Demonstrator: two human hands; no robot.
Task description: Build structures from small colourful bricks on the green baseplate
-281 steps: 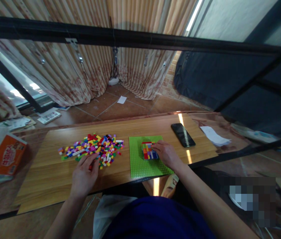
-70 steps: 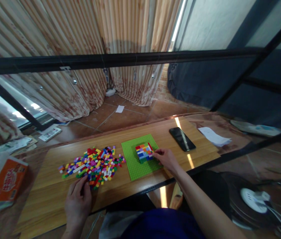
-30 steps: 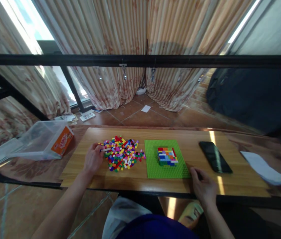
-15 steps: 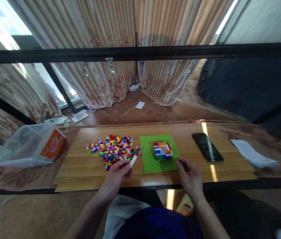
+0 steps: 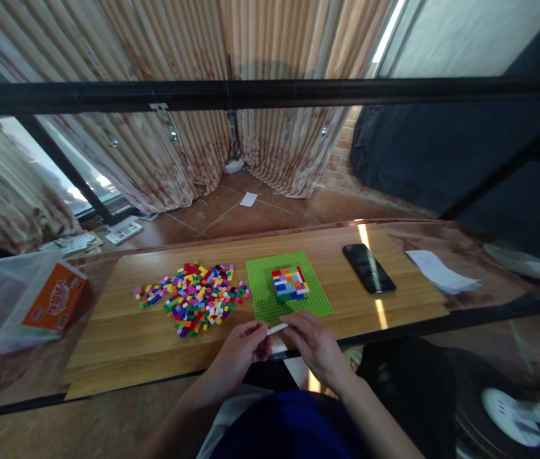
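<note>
The white stick (image 5: 277, 329) is between my two hands. My left hand (image 5: 247, 348) pinches one end, my right hand (image 5: 312, 343) the other.

My L hand (image 5: 245, 347) & R hand (image 5: 312, 341) grip a thin white brick (image 5: 277, 329) between them, at the near edge of the green baseplate (image 5: 262, 306). Multicolored brick block (image 5: 290, 284) sits on the plate. Loose brick pile (image 5: 203, 296) just L of it, on the wood tabletop (image 5: 116, 338). Black phone (image 5: 369, 268) lies R of plate, w/ papers (image 5: 442, 271) farther R. Clear plastic bin (image 5: 6, 299) w/ orange label far L.
</note>
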